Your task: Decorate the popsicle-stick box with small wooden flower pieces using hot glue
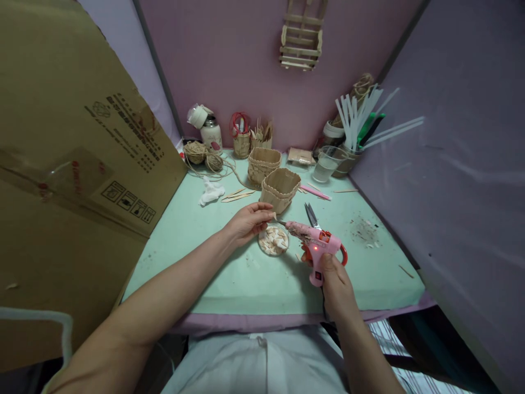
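Observation:
My right hand (334, 276) is wrapped round the grip of a pink hot glue gun (318, 243), whose red light glows. Its nozzle points left, right by the fingertips of my left hand (253, 221). Those fingers pinch a small, pale wooden piece (274, 215). Just below them sits a round dish (262, 249) filled with small wooden pieces and something white. Behind my left fingers stands a wooden basket (280, 191) with a scalloped trim along its rim. A pair of scissors (313, 216) with red handles lies partly hidden behind the glue gun.
At the back are a second basket (264, 164), twine balls (200, 156), a bottle (211, 134) and a cup of water (327, 164). Glue sticks (359, 117) stand at right. Wood strips (238, 195), a tissue (211, 191) and a pink pen (315, 192) lie around. Cardboard (74, 164) walls the left.

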Tool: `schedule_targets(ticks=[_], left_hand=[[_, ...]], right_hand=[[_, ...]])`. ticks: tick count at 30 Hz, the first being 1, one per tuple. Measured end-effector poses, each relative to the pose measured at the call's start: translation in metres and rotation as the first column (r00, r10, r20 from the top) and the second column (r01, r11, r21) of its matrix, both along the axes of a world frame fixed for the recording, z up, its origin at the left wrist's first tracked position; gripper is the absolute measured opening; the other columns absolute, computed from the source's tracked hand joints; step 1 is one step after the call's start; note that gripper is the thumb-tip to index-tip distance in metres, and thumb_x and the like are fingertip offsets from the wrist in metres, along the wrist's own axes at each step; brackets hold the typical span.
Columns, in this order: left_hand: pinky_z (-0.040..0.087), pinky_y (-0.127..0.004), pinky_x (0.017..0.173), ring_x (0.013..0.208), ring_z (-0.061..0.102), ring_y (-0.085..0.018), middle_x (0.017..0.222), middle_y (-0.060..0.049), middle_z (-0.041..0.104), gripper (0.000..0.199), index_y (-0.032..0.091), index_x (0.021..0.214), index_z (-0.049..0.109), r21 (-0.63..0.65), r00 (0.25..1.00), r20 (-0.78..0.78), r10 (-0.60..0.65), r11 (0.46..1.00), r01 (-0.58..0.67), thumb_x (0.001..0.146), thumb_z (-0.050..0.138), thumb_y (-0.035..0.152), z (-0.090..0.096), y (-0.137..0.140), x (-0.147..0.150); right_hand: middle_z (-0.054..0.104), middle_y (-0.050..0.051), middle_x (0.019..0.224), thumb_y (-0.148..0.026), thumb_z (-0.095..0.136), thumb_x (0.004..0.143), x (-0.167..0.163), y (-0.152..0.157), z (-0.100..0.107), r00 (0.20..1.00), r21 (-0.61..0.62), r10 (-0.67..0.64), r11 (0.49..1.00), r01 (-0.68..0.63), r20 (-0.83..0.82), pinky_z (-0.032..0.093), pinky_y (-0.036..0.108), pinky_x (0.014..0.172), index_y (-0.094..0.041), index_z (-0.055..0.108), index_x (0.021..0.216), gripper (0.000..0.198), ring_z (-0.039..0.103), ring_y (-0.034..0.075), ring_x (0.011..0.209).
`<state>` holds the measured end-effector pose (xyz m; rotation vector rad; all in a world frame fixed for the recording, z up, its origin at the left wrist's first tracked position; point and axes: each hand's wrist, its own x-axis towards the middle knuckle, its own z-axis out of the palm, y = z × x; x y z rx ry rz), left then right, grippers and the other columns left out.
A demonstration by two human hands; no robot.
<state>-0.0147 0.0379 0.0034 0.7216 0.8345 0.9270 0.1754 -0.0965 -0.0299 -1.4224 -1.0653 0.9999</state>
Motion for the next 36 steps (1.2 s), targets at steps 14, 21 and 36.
schedule_targets(ticks=[14,21,36], left_hand=[[0.04,-0.017,0.051,0.058,0.054,-0.007,0.067,-0.001,0.061,0.024,0.012,0.08,0.065,-0.022,0.999,-0.003,0.047,0.999,-0.047,0.061,0.079,0.006,0.004,0.0,0.002],[0.04,-0.017,0.051,0.058,0.053,-0.007,0.069,-0.001,0.061,0.024,0.012,0.081,0.066,-0.01,0.998,-0.024,0.05,0.999,-0.05,0.061,0.079,0.008,0.003,0.0,0.002],[0.039,-0.018,0.052,0.061,0.053,-0.007,0.069,0.001,0.06,0.03,0.014,0.079,0.066,0.026,0.993,-0.091,0.07,0.997,-0.068,0.055,0.084,0.017,0.001,0.004,-0.002]], right_hand=[[0.074,0.008,0.084,-0.072,0.052,0.081,0.053,-0.019,0.014,0.95,-0.009,-0.309,0.951,0.309,-0.044,0.042,0.03,0.054,-0.019,0.072,0.094,0.058,0.064,0.021,0.067],[0.07,0.01,0.098,-0.068,0.044,0.087,0.08,-0.007,0.016,0.926,0.095,-0.347,0.937,0.336,0.149,0.044,0.032,0.061,-0.018,0.068,0.102,0.057,0.061,0.023,0.08],[0.066,0.011,0.099,-0.034,0.051,0.091,0.079,0.021,0.018,0.323,0.195,-0.187,0.981,0.008,0.928,0.034,0.04,0.079,-0.023,0.073,0.096,0.024,0.055,0.028,0.094]])
